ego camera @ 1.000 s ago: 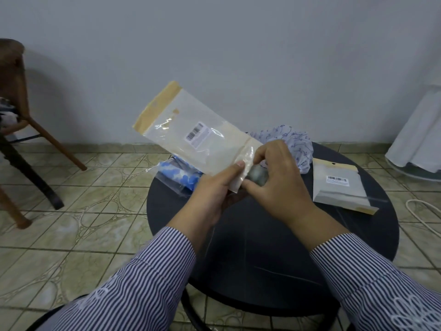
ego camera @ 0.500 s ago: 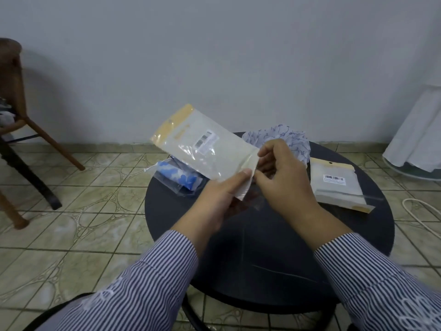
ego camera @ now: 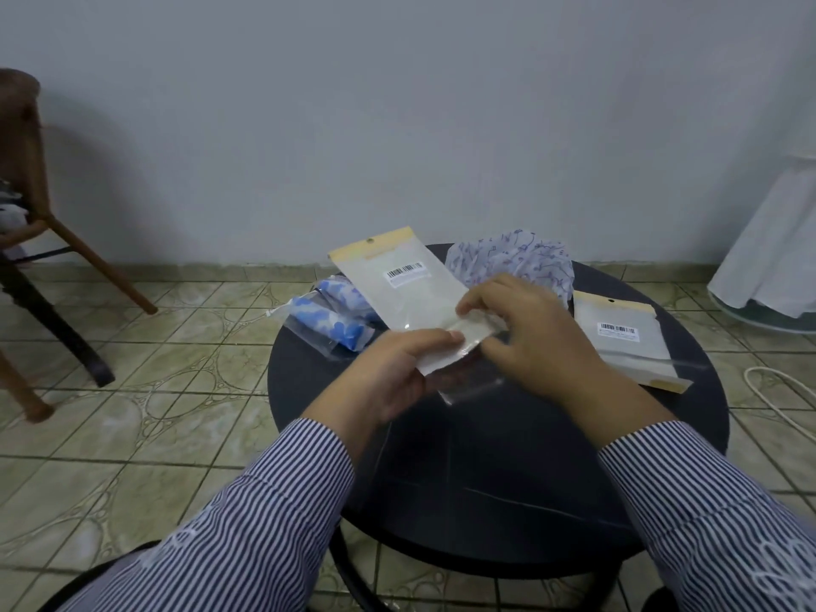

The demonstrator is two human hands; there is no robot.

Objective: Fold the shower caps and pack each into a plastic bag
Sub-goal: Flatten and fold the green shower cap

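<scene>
Pale wall and greenish floor tiles frame a small round black table [ego camera: 499, 479], with a wooden chair [ego camera: 26, 205] off to the left and white cloth [ego camera: 768, 249] hanging at the right edge. Over the table, the left hand [ego camera: 397, 373] pinches the near end of a flat plastic bag [ego camera: 397, 293] with a tan header strip and a barcode label, its thumb laid along the bag's edge; the header end points away toward the wall. The right hand [ego camera: 530, 337] meets it at the same end, its fingers curled onto the bag's mouth, where a clear flap [ego camera: 468, 386] hangs below. Whether anything is inside this bag cannot be told; it looks flat and pale throughout. As for progress, one blue-spotted shower cap [ego camera: 331, 320] already sits folded inside a clear bag at the table's far left edge, so that one appears done. A white shower cap with purple flowers [ego camera: 516, 262] lies loose and crumpled at the back of the table, neither folded nor bagged. Another bag [ego camera: 627, 342] of the same kind, with header and barcode, rests flat on the right side of the table; its contents cannot be made out. My reading is that the bag in hand is being opened or prepared at its mouth, and that the flowered cap is the clearest work left: fold it, slide it in, close the flap.
</scene>
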